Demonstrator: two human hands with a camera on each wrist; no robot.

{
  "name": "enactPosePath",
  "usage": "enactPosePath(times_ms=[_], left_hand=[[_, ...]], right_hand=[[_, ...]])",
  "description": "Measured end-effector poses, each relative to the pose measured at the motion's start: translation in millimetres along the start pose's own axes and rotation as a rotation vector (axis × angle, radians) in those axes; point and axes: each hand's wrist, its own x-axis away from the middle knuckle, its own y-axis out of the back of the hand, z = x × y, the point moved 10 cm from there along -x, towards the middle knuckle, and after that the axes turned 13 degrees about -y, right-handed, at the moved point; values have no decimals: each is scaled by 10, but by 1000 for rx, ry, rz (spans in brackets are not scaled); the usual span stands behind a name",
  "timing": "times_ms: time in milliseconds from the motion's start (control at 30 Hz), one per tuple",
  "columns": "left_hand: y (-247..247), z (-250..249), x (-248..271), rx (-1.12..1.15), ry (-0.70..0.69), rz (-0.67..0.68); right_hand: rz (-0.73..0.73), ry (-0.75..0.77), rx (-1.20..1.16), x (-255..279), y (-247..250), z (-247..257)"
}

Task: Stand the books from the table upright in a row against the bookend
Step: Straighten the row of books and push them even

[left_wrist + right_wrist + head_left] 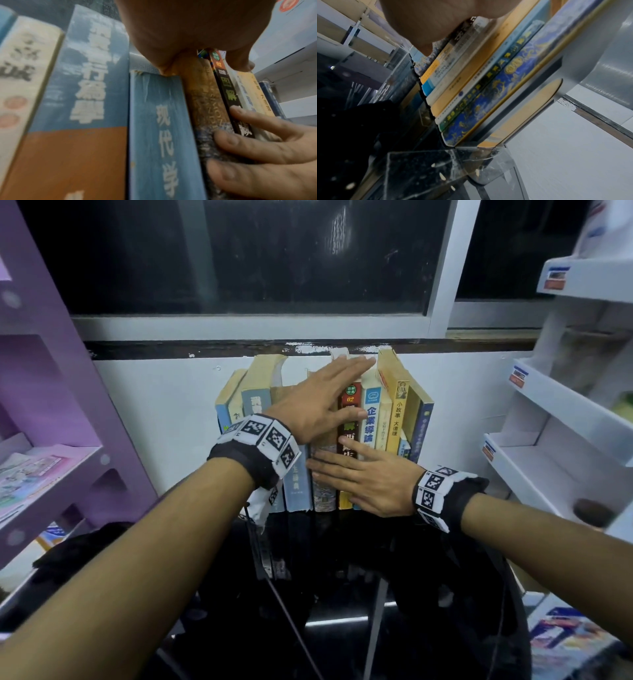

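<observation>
Dark glass and a white wall close off the back of a glossy black tabletop point(342, 577), with a purple shelf unit point(51, 371) to one side and white racks point(565, 422) to the other. From the head view, the books point(371, 419) already stand upright in a row against the wall. The left hand point(322, 402) lies flat with fingers straight over the upper spines, and the right hand point(370, 481) presses flat, fingers extended, on the lower spines near the row's middle. No book is seen lying loose on the tabletop.

From the left wrist, the blue book point(159, 135) and a worn brown book point(205, 108) stand side by side, the palm resting over the brown one's top, while the other hand's fingertips point(228, 140) touch the spines lower down.

From the right wrist, the row ends in a dark blue book point(488, 101) leaning on a clear plastic bookend point(479, 162) at the far end.

I judge the task nearly done: only squaring the spines and pushing the row tight seems left.
</observation>
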Motion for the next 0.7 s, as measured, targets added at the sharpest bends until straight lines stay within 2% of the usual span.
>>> enactPosePath(times_ms=[433, 700], left_hand=[[47, 40, -6, -15, -104, -33], [74, 17, -11, -40, -73, -7]], right_hand=[[-11, 31, 36, -22, -142, -22], [1, 29, -4, -21, -57, -10]])
